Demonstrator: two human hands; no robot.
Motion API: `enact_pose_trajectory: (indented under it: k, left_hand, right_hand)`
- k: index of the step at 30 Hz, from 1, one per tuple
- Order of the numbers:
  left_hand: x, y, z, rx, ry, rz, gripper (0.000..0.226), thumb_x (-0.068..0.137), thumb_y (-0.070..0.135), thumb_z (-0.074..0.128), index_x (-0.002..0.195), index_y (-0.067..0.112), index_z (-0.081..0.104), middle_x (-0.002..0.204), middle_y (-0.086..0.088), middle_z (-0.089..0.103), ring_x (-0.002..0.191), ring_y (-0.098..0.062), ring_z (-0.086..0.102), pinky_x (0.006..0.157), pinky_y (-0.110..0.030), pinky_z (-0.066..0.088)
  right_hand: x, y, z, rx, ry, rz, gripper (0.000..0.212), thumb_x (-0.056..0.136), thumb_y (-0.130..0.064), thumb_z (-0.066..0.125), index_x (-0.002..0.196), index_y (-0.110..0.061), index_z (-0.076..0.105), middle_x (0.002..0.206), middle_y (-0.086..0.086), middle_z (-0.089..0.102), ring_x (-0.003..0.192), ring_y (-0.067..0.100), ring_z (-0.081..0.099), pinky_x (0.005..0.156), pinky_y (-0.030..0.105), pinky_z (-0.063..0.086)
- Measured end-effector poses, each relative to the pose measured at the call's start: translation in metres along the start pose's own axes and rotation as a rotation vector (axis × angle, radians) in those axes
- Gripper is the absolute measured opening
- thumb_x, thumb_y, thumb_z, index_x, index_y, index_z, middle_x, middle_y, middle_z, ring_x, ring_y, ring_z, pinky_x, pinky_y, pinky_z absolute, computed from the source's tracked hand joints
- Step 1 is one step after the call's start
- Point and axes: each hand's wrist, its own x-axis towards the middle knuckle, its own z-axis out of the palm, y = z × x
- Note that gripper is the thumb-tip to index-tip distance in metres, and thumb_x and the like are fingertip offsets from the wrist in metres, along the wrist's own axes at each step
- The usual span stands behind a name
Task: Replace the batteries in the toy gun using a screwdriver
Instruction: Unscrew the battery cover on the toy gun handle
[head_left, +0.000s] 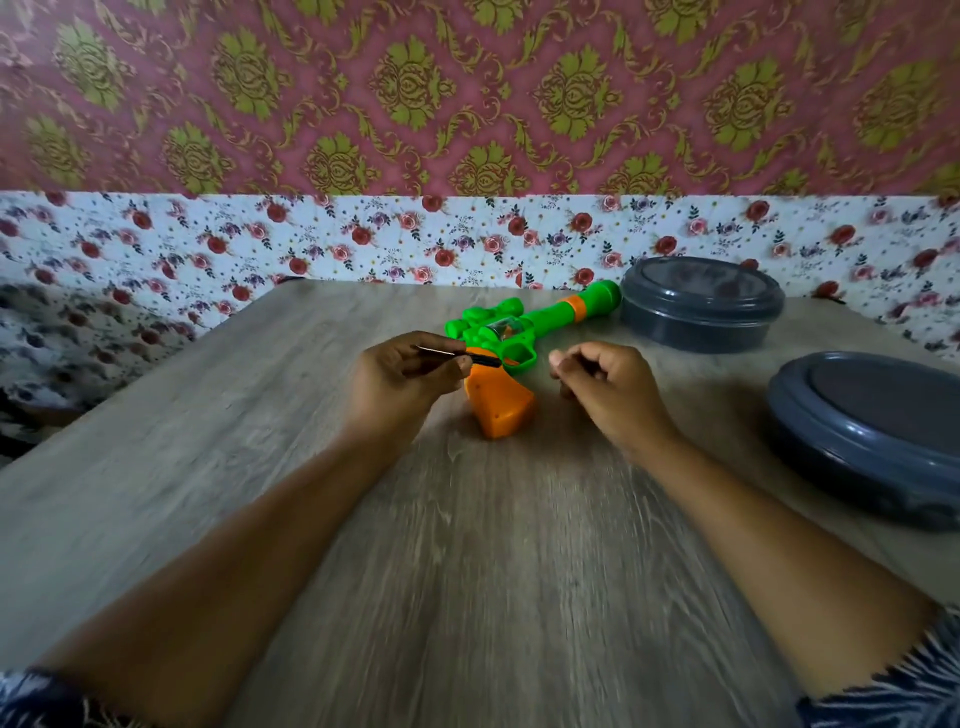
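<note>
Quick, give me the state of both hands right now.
Left hand: pinching the screwdriver, tip near the toy gun.
Right hand: fingers curled; whether it holds anything cannot be told.

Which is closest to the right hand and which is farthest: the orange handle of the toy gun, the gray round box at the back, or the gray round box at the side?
From the right hand in the head view:
1. Orange handle of the toy gun, just to its left.
2. Side gray box, on the right edge of the table.
3. Back gray box, farther up by the flowered wall. These two boxes are fairly close to call.
</note>
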Motion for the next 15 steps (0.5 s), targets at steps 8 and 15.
enact_pose_trajectory:
  k: [8, 15]
  left_hand:
    - [-0.008, 0.003, 0.009, 0.031, -0.037, 0.066, 0.024, 0.070, -0.011, 0.070, 0.076, 0.012, 0.067, 0.072, 0.006, 0.074, 0.074, -0.008, 0.070, 0.075, -0.024, 0.057]
    - [-0.009, -0.001, 0.013, 0.142, -0.089, 0.102, 0.029, 0.069, -0.013, 0.070, 0.078, 0.014, 0.067, 0.072, 0.013, 0.073, 0.078, -0.006, 0.069, 0.079, -0.021, 0.056]
  right_hand:
    - [-0.012, -0.023, 0.016, 0.131, -0.045, -0.054, 0.023, 0.081, -0.046, 0.055, 0.078, -0.026, 0.065, 0.077, 0.007, 0.067, 0.076, 0.011, 0.059, 0.070, 0.029, 0.046]
    - [-0.014, -0.033, 0.024, 0.209, -0.062, 0.013, 0.026, 0.088, -0.030, 0.058, 0.064, -0.021, 0.064, 0.052, -0.011, 0.055, 0.055, 0.002, 0.046, 0.057, 0.025, 0.035]
